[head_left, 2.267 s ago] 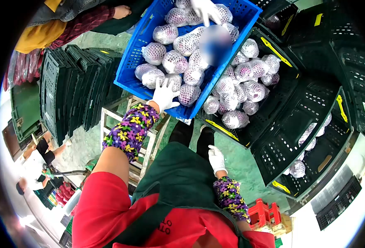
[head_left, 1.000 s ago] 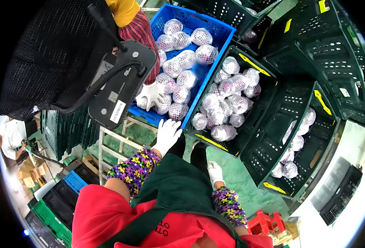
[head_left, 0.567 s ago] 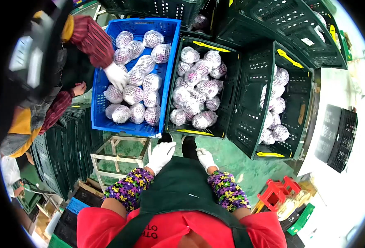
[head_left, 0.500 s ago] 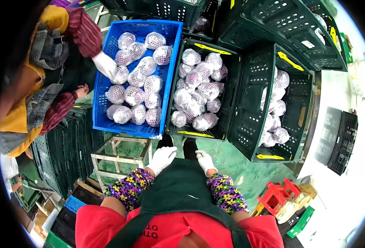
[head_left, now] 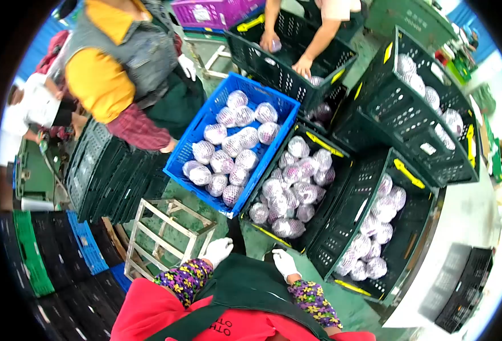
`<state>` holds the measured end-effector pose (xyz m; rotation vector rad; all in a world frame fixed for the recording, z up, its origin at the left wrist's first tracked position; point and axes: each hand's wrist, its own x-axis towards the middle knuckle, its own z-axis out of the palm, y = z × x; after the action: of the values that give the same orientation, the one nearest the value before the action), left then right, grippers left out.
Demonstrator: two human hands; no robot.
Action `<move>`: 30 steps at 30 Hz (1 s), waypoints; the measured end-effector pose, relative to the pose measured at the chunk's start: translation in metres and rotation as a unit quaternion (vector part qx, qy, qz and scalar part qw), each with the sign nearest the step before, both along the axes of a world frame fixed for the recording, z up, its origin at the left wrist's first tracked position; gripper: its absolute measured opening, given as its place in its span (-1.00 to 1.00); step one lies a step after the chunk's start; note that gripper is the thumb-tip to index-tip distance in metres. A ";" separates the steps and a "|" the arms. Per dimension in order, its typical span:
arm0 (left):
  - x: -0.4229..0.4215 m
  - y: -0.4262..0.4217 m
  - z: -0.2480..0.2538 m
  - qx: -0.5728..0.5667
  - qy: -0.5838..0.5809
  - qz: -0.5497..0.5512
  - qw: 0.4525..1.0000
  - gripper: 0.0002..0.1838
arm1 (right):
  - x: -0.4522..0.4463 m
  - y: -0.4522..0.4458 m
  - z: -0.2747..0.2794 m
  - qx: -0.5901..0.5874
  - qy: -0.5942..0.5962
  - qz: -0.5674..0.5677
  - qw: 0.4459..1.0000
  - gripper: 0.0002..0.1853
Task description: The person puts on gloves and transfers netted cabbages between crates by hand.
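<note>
My left hand (head_left: 218, 251), in a white glove, hangs just below the near corner of a blue crate (head_left: 174, 166), its fingers curled; whether they hold anything is too small to tell. My right hand (head_left: 285, 264), gloved too, hangs over the floor at my apron's right side, fingers bent downward. Neither touches a crate. Purple round produce in white net sleeves (head_left: 222, 162) lies in the blue crate. More of it (head_left: 305, 193) fills part of the dark green crate (head_left: 268, 234) beside it.
A metal stand (head_left: 171, 227) is at the left, near stacked dark crates (head_left: 109, 176). A co-worker in a yellow top (head_left: 100, 79) stands behind. Another person's hands (head_left: 303, 65) reach into a back crate. More filled crates (head_left: 396, 284) stand at the right.
The view has shifted, bringing the back crate and another person's arms into sight. The co-worker's gloved hand has left the blue crate. My hands stay low near my apron.
</note>
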<state>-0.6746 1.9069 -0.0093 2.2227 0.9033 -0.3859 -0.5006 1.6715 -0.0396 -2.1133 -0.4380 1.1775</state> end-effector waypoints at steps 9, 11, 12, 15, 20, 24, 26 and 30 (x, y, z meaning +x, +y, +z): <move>-0.013 -0.055 0.018 -0.031 -0.099 0.176 0.979 -0.62 | 0.104 0.000 0.117 0.124 -0.211 0.187 0.951 -0.72; -0.011 -0.042 0.035 -0.021 -0.098 0.209 0.973 -0.60 | 0.117 0.000 0.134 0.142 -0.265 0.199 0.933 -0.72; -0.010 -0.038 0.043 -0.013 -0.097 0.226 0.969 -0.59 | 0.121 -0.003 0.139 0.141 -0.288 0.211 0.923 -0.72; -0.016 -0.028 0.063 0.001 -0.101 0.256 0.961 -0.61 | 0.130 -0.025 0.141 0.090 -0.335 0.264 0.900 -0.74; -0.051 -0.034 0.053 -0.004 -0.105 0.301 0.948 -0.62 | 0.160 -0.084 0.021 -0.025 -0.258 0.392 0.882 -0.71; -0.101 -0.046 0.039 0.016 -0.067 0.343 0.937 -0.62 | 0.143 -0.036 0.029 -0.089 -0.195 0.390 0.895 -0.70; -0.126 -0.064 0.029 0.024 -0.056 0.387 0.920 -0.64 | 0.142 -0.018 0.034 -0.094 -0.168 0.382 0.904 -0.70; -0.175 -0.095 0.018 0.013 -0.014 0.446 0.895 -0.63 | 0.138 0.009 0.037 -0.085 -0.105 0.343 0.929 -0.70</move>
<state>-0.8497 1.8115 0.0085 1.5849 1.7720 0.0977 -0.3631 1.6801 -0.0031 -2.3213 -1.2966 1.3951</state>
